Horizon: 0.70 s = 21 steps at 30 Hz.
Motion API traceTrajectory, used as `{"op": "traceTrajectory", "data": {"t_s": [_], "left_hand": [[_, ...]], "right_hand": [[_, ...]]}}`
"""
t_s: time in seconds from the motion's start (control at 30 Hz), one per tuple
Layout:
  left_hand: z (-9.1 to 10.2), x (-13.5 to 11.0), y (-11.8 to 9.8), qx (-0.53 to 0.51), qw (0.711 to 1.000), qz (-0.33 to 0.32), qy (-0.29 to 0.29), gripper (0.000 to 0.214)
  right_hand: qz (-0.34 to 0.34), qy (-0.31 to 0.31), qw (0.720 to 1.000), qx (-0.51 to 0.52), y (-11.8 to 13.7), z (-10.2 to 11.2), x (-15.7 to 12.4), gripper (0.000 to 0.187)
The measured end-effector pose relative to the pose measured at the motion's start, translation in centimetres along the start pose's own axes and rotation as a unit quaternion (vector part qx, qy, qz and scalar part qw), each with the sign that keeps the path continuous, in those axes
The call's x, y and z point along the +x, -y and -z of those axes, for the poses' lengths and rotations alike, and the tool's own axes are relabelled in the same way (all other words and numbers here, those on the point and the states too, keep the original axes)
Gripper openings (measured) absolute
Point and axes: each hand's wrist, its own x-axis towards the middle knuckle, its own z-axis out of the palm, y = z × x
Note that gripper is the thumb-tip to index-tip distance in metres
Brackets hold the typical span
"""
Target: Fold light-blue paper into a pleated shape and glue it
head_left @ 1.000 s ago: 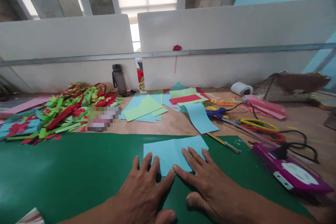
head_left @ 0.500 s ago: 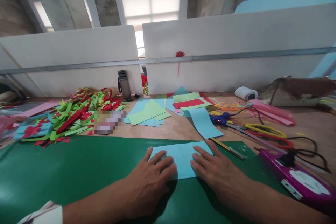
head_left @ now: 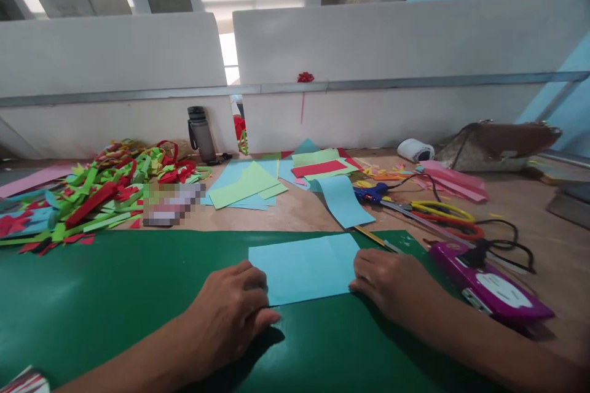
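A light blue sheet of paper (head_left: 306, 270) lies flat on a green mat (head_left: 152, 295). At its left edge, my left hand (head_left: 233, 304) is closed, fingers curled onto the paper and thumb near the lower left corner. My right hand (head_left: 391, 279) grips the right edge between bent fingers and thumb. Just beyond the sheet, a curled light blue strip (head_left: 343, 199) rests on the brown tabletop. A yellow utility knife (head_left: 375, 238) lies close to the right hand.
Green and red felt scraps (head_left: 110, 190) are heaped at the left, near a grey bottle (head_left: 201, 135). To the right lie scissors (head_left: 442, 210), a blue glue gun (head_left: 372, 193) and a purple power strip (head_left: 491, 285). Behind stands a white partition (head_left: 369, 43).
Both hands have moved outward from the top of the blue paper to its left and right edges, fingers now curled. The view has shifted slightly right and down.
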Motion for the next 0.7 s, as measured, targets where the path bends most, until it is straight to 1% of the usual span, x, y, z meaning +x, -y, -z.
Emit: {"op": "traceTrajectory", "data": {"t_s": [0.07, 0.1, 0.13, 0.2, 0.27, 0.37, 0.43, 0.47, 0.53, 0.6, 0.63, 0.7], "left_hand": [[0.2, 0.4, -0.4, -0.053, 0.996, 0.07, 0.01, 0.02], [0.3, 0.7, -0.6, -0.063, 0.992, 0.106, 0.023, 0.012], [0.5, 1.1, -0.8, -0.065, 0.988, 0.137, 0.037, 0.009], [0.7, 1.8, -1.3, -0.062, 0.981, 0.173, 0.063, 0.013], [0.7, 2.1, -1.7, -0.067, 0.98, 0.176, 0.071, 0.011], [0.1, 1.8, -1.9, -0.069, 0.986, 0.139, 0.054, 0.009], [-0.4, 1.5, -2.0, -0.036, 0.993, 0.109, 0.036, 0.012], [-0.7, 1.3, -1.9, -0.011, 0.995, 0.095, 0.027, 0.013], [-1.2, 1.2, -1.8, 0.039, 0.997, 0.067, 0.001, 0.01], [-1.5, 1.2, -1.5, 0.086, 0.995, 0.033, -0.032, 0.005], [-1.6, 1.4, -1.4, 0.112, 0.992, 0.015, -0.051, 0.007], [-1.7, 1.7, -1.0, 0.172, 0.982, -0.022, -0.079, 0.008]], "right_hand": [[-0.039, 0.061, 0.996, 0.056, -0.3, 0.7, 0.3, 0.008], [-0.048, 0.085, 0.992, 0.083, -0.4, 1.1, 0.5, 0.004], [-0.047, 0.101, 0.988, 0.106, -0.5, 1.5, 0.6, 0.005], [-0.036, 0.118, 0.982, 0.142, -0.6, 2.0, 0.9, 0.011], [-0.021, 0.125, 0.977, 0.17, -0.6, 2.3, 1.0, 0.009], [-0.002, 0.122, 0.973, 0.194, -0.4, 1.8, 1.1, 0.013], [0.021, 0.09, 0.979, 0.179, -0.1, 1.1, 1.1, 0.016], [0.042, 0.057, 0.985, 0.16, 0.0, 0.6, 1.1, 0.017], [0.101, -0.033, 0.989, 0.107, 0.4, -0.2, 1.1, 0.02], [0.158, -0.12, 0.978, 0.063, 1.0, -0.8, 1.2, 0.024], [0.177, -0.15, 0.972, 0.05, 1.3, -0.9, 1.3, 0.026], [0.194, -0.177, 0.964, 0.034, 1.8, -0.8, 1.7, 0.029]]}}
